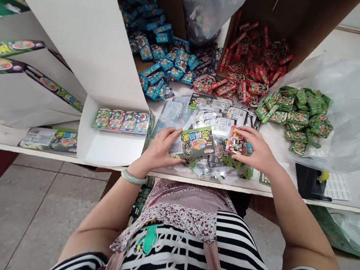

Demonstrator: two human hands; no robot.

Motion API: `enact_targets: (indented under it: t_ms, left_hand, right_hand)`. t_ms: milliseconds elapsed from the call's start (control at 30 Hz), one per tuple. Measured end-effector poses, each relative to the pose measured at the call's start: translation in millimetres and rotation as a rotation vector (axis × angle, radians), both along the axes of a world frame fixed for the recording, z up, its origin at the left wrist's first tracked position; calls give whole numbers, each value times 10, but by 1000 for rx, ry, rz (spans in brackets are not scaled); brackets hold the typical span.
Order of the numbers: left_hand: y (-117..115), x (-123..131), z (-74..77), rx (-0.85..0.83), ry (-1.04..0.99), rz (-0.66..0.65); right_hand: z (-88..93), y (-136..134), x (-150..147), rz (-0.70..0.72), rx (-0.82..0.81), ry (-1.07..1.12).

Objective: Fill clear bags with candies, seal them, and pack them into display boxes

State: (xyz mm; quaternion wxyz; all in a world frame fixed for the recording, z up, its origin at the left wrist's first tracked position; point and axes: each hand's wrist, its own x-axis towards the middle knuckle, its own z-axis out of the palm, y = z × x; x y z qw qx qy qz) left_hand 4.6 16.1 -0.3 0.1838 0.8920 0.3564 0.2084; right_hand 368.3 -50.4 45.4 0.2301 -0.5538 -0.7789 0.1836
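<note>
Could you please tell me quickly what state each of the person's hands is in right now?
Left hand: closed, holding a green-and-black printed packet.
Right hand: closed, holding a small red packet.

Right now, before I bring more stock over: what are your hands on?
Left hand holding green packet. Right hand holding red packet. Clear bags heaped beneath both. White carton panel beside left hand.

Packet lettering (197, 141) too blurred to read
</note>
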Motion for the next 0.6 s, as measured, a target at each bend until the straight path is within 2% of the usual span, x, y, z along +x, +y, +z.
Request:
enact_targets:
  t_ms: [167,367,467,600]
  left_hand:
    - [21,28,-14,0,-4,-73]
    - [7,90,48,-93,27,-167]
    - [5,87,55,-129,9,-158]
    - [9,83,57,-156,-18,-111]
  right_hand:
    - [373,-63,-98,241,-35,-92]
    - [483,65,-116,360,-81,-235]
    - [524,87,-91,340,-23,-203]
    - [560,43,-137,114,163,-159]
